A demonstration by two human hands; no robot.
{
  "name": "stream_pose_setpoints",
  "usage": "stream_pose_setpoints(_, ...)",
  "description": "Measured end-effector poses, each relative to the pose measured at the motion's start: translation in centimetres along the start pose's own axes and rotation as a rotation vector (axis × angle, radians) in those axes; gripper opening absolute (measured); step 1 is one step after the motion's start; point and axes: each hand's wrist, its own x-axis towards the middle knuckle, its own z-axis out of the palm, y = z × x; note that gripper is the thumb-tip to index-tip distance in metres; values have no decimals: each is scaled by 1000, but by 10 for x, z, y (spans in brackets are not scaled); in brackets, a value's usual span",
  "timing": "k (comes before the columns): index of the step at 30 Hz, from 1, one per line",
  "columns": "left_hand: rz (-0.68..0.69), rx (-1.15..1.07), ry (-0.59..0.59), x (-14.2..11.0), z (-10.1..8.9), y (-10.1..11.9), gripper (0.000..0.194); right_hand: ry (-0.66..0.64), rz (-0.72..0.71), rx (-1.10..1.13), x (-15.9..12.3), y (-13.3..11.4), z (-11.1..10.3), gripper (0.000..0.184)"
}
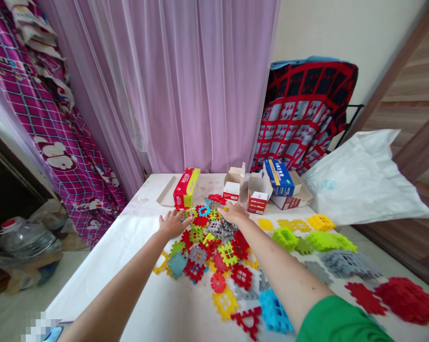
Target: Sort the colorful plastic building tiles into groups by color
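Red, yellow, blue, green and grey plastic interlocking tiles (203, 251) lie in a loose heap on our white-covered table (103, 285), and both our hands reach over its far end. Our left hand (172, 223) is open, palm down with the fingers spread, at the heap's upper left edge. Its fingertips (181, 215) are at small red and yellow tiles, though we cannot tell whether they press on them. Our right hand (233, 213) is also open and palm down, lying over the top of the heap, with its fingertips (222, 207) on or just above grey and blue tiles. Neither hand closes around a piece.

To the right of the heap, more tiles sit apart in colour groups: yellow tiles (292, 223), lime-green tiles (324, 241), grey tiles (346, 263) and red tiles (403, 299). Beyond our hands stand a red-and-yellow box (186, 188), opened white cardboard boxes (246, 187) and a blue box (278, 177), with a pale tray (166, 191) at the far left. A white plastic bag (364, 178) lies at the table's right corner.
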Motion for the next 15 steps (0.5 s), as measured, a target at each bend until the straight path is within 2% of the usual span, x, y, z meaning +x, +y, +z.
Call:
stream_pose_setpoints(4, 54, -7, -1, -9, -1, 4, 61, -48, -81, -58, 5, -19, 16, 69)
stream_pose_setpoints(7, 110, -40, 28, -21, -2, 5, 50, -46, -185, -116, -2, -26, 19, 66)
stream_pose_setpoints(12, 222, -79, 73, -40, -5, -3, 35, -128, -370, -247, -16, -28, -4, 42)
stream_pose_setpoints(15, 216, -72, 88, -39, -11, -8, 38, -72, -324, -241, -5, -33, -16, 32)
